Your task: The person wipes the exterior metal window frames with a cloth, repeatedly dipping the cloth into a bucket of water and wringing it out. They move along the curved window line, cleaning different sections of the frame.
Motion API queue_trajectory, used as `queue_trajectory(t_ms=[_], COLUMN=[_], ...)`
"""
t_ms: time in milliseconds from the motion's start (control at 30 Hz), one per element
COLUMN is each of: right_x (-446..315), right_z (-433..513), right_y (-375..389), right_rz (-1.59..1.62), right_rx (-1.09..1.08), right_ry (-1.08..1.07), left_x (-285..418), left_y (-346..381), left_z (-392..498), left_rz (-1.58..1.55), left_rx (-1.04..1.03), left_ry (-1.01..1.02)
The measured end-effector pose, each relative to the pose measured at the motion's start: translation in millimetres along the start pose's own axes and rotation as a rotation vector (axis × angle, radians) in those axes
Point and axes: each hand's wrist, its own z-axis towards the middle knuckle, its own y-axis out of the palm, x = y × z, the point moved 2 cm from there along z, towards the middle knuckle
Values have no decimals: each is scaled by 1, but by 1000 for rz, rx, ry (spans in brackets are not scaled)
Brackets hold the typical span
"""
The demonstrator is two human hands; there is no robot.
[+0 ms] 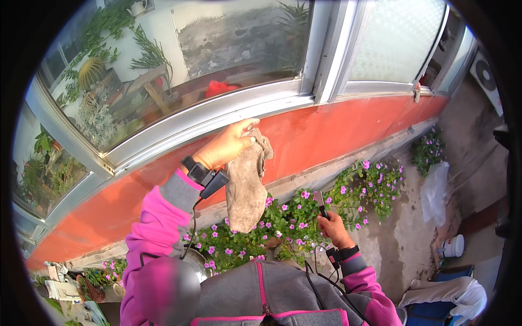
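Observation:
My left hand is at the lower edge of the aluminium window frame, gripping a dirty beige cloth that hangs down in front of the red wall. Lower and to the right, my right hand is closed around the dark handle of a small tool with a flat blade, perhaps a scraper or knife. The blade points up, over the pink-flowering plants. Each wrist wears a black strap with a cabled device.
Flowering plants grow along the wall's foot. Behind the window glass stand a round cactus and other potted plants. At right lie a clear plastic sheet, a white bucket and a blue seat with pale fabric. A metal basin is below my left arm.

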Motion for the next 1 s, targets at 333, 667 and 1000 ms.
queue_trajectory(t_ms=[333, 667, 1000], right_x=[25, 30, -180], right_z=[20, 54, 50], right_y=[-57, -91, -65], right_rz=[-108, -139, -316], right_rx=[135, 196, 142], right_ry=[24, 30, -550], left_x=[39, -20, -29], left_y=[25, 66, 49], left_z=[151, 175, 174], left_rz=[1744, 1378, 1038], left_rx=[627, 270, 174], left_ry=[557, 462, 428])
